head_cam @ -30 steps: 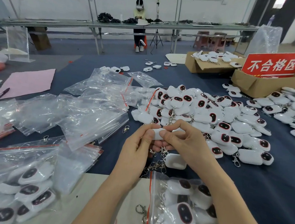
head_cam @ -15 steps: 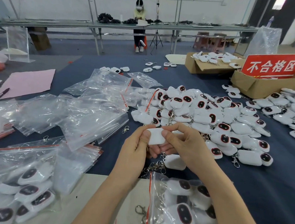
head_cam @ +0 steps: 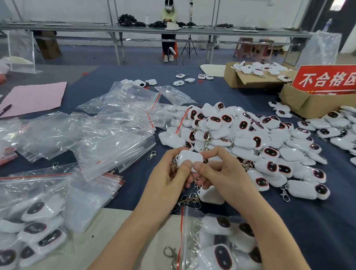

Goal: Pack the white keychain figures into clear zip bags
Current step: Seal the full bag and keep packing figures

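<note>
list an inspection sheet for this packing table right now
surface: dark blue cloth table
job's things: heap of white keychain figures with dark faces; pile of empty clear zip bags with red strips; left filled zip bag; right filled zip bag
clutter: pink paper sheet; dark pen; loose metal clasp; brown cardboard box with red sign
grippers: left hand and right hand both pinch one plain white figure
cables: nothing seen
surroundings: seated person at long grey bench; black tripod

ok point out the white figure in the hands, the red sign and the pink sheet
white figure (head_cam: 190, 157): head view, middle of its white back
red sign (head_cam: 330, 80): head view, middle of its lettered face
pink sheet (head_cam: 32, 98): head view, middle of the sheet
</note>
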